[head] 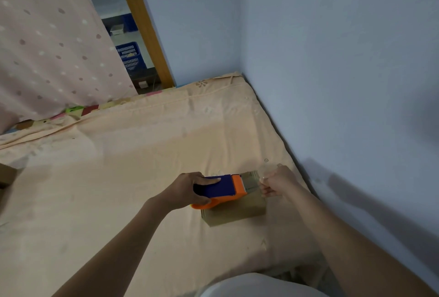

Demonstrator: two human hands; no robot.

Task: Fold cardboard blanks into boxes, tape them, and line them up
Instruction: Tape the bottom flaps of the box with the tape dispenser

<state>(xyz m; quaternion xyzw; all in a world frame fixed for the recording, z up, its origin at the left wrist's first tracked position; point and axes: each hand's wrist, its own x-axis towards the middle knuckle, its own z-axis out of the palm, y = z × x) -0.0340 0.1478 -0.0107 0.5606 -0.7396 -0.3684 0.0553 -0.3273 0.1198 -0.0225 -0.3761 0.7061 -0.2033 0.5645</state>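
A small cardboard box (234, 211) lies on the bed (118, 178) under both hands, near the wall (332, 59); the left hand (187, 189) grips a tape dispenser (218, 189) (blue and orange) resting on the box top; just right of it the right hand (278, 181) pinches the clear tape end (267, 170) at the box's far edge, fingers curled.

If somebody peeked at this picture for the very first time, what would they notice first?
Probably the bright orange and blue tape dispenser, gripped by the left hand on top of a small cardboard box. The right hand pinches the clear tape at the box's far end. All this sits on a peach bedsheet beside a pale blue wall, with a dotted pink curtain at the upper left.
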